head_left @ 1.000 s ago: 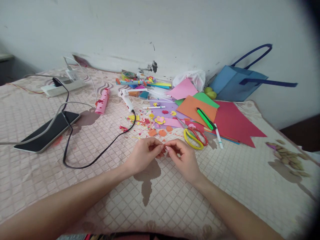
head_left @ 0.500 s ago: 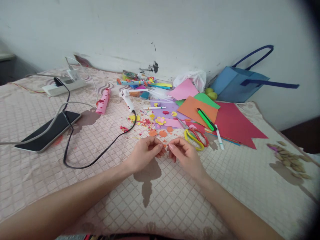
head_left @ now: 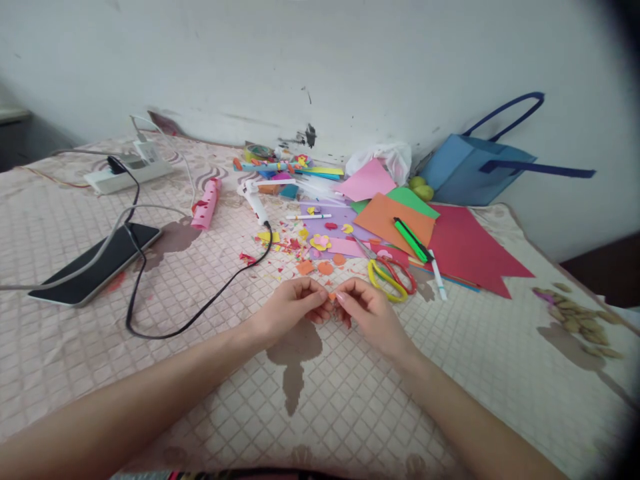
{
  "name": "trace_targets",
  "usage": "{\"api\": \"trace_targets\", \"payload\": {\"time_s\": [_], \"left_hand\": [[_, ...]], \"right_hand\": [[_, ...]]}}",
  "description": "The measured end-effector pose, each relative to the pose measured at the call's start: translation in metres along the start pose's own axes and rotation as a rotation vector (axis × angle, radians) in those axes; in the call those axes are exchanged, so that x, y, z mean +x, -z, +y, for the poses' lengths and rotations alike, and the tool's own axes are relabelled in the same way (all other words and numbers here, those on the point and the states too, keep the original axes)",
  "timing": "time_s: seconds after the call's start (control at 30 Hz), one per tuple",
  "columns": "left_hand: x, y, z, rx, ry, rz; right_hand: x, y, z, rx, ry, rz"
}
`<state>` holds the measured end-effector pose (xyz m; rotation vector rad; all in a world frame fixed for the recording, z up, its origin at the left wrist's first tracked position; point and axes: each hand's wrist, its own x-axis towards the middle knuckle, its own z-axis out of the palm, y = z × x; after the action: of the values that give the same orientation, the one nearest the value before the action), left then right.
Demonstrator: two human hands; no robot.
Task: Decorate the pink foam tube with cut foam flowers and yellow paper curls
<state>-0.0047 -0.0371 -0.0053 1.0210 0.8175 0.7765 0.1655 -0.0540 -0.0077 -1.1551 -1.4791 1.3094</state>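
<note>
My left hand (head_left: 296, 301) and my right hand (head_left: 367, 303) meet above the tablecloth, thumbs and fingertips pinched around a small orange piece of paper (head_left: 333, 297). Its exact shape is mostly hidden by the fingers. Just beyond the hands lie orange paper cutouts (head_left: 325, 267) and scattered coloured scraps (head_left: 287, 243). Scissors (head_left: 389, 279) with yellow and red handles rest close to my right hand. A yellow paper flower (head_left: 321, 242) lies on a purple sheet (head_left: 340, 215) behind them.
A glue gun (head_left: 255, 201) trails a black cord at centre left. Further left are a tablet-like dark device (head_left: 97, 263), a power strip (head_left: 129, 175) and a pink paper roll (head_left: 206, 204). On the right lie coloured sheets (head_left: 470, 247), a green marker (head_left: 411, 239), a blue bag (head_left: 470, 170) and peanuts (head_left: 580, 320).
My fingertips have come closer together, the right hand shifting slightly left. The orange piece between them shows more clearly now.
</note>
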Motion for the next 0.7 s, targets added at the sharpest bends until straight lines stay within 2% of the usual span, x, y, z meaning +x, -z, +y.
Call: {"api": "trace_targets", "payload": {"time_s": [0.17,0.4,0.53,0.7], "left_hand": [[-0.0012,-0.0018,0.0004,-0.034,0.039,0.008],[-0.0013,-0.0008,0.0036,-0.111,0.147,-0.026],[-0.0012,0.0011,0.0036,-0.178,0.171,-0.036],[0.0009,0.0036,0.0001,-0.213,0.172,-0.059]], "right_hand": [[-0.0012,-0.0022,-0.0035,-0.124,0.062,0.062],[-0.0047,-0.0056,-0.0039,-0.460,0.329,0.134],[-0.0049,-0.0054,-0.0044,-0.504,0.392,0.144],[-0.0047,-0.0046,-0.0044,-0.474,0.382,0.132]]}}
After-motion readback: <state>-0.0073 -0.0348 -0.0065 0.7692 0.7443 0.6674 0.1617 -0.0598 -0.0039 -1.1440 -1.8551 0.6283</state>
